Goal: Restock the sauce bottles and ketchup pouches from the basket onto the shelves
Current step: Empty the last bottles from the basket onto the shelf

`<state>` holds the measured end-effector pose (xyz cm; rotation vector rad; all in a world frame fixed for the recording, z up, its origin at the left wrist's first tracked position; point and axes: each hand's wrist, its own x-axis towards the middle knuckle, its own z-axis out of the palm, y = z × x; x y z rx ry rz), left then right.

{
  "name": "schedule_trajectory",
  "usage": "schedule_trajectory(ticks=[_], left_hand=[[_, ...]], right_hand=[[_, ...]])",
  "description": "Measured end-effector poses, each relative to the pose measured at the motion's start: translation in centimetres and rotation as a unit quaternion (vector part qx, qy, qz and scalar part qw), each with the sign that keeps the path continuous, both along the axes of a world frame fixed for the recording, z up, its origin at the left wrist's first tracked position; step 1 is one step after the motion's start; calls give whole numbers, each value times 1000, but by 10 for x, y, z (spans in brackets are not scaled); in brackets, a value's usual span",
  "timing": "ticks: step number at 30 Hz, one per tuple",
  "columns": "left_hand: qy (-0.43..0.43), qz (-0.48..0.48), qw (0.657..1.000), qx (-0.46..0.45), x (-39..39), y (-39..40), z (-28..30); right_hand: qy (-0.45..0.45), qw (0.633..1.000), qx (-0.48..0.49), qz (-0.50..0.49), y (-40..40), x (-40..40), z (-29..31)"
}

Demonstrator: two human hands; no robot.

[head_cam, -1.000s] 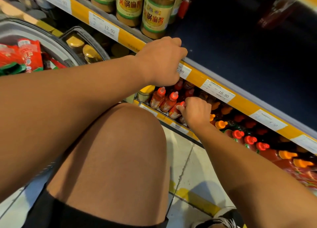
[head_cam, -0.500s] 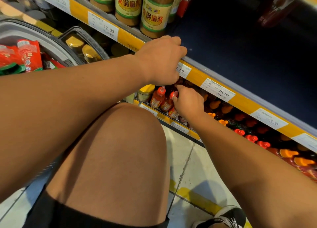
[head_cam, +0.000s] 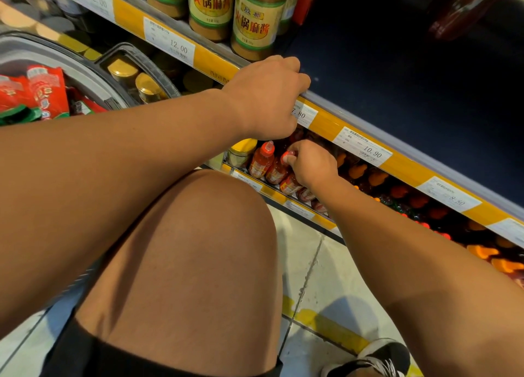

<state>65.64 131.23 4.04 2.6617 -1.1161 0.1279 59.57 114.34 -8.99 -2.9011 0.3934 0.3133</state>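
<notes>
The left hand (head_cam: pixel 266 99) curled its fingers over the shelf edge (head_cam: pixel 326 121) while the right hand (head_cam: pixel 310 164), at its five o'clock, pinched a red-capped sauce bottle (head_cam: pixel 276 169) on the bottom shelf.

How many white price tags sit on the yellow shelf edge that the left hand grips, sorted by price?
White paper 12.00 tags: 2
7.80 tag: 1
10.90 tag: 1
8.50 tag: 1
Cut-off unreadable tag: 1
Total: 6
</notes>
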Motion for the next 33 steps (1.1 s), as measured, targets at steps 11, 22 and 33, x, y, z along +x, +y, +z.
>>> schedule_trajectory(ticks=[11,22,33], left_hand=[[0,3,1000,2,0,-1,0],[-4,7,1000,7,-1,-1,1],[9,-3,1000,27,-3,0,5]], right_hand=[[14,1000,13,7,2,-4,5],[39,998,45,-10,3,-4,13],[-28,999,45,7,-21,-43,33]])
